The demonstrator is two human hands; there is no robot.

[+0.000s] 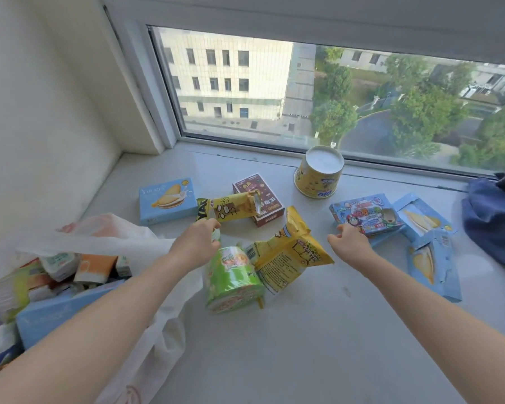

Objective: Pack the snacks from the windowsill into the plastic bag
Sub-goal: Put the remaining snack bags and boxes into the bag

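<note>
A person's two bare arms reach forward over a pale windowsill [318, 330] scattered with snacks. The left hand [196, 243] has its fingers curled and pinches the top edge of one green packet [231, 275], which stands near the middle of the sill. Touching that packet's right side is one yellow bag [289, 252], crumpled and tilted. The right hand [347, 243] has its fingers curled at the near left corner of one colourful box [365, 214]; whether it grips the box or only touches it cannot be told. Three light blue boxes lie on the sill: a closed blue box [168, 201] at the far left, and at the right a farther torn box [423, 217] and a nearer torn box [433, 263], both ripped open. Between the closed blue box and the colourful box lies one brown box [258, 199], with one long yellow packet [228, 209] resting across its left side. One yellow tub [318, 174] sits upside down at the far edge, just beside the window [303, 91]. That makes nine snacks on the sill. At the near left, one white plastic bag [105, 237] lies open, and holds one more light blue box and several small packets too crowded to count. One dark blue cloth [496, 217] is bunched at the right edge.
</note>
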